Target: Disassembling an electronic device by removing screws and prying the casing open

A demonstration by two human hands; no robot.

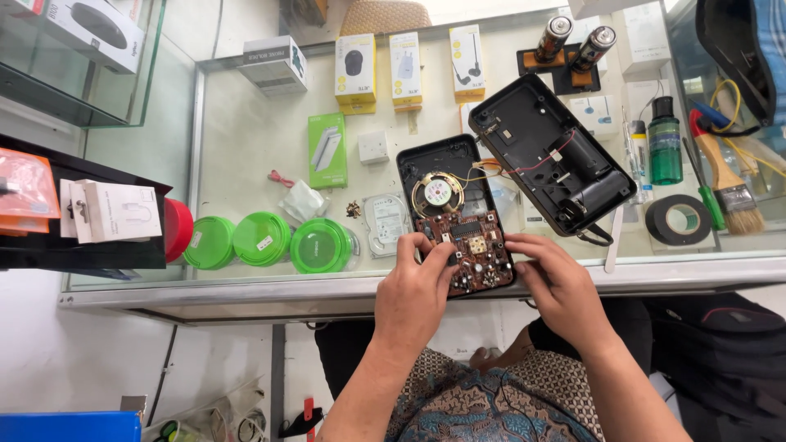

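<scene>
The left hand (414, 296) and right hand (559, 286) are gripping, with curled fingers, the brown circuit board (468, 250) sitting in the opened black plastic radio shell (446, 192) at the glass counter's (246, 139) near edge.

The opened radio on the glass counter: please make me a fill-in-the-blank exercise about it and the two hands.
1. Both hands, left hand and right hand, touch the brown ____ board of the opened radio.
2. The round speaker sits in the black front shell, just ____ the board in the picture.
3. The three round lids left of the radio are ____ in colour.
4. The paintbrush lies to the ____ of the black tape roll.

Missing words: circuit; above; green; right
</scene>
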